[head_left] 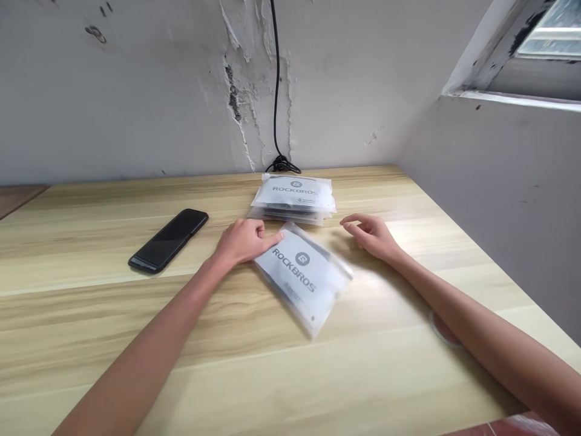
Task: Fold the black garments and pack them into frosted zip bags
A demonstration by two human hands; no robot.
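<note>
Left hand (242, 242): thumb over packet (303, 275) edge, fingers curled, likely steadying it
Right hand (370, 236): half-curled, holding nothing
Packet: between the hands
Pile (295, 192): just beyond both, probably for easy reach

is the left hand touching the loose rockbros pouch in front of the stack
Touching. The head view shows the left hand with its thumb lying across the upper left edge of the pouch.
</note>
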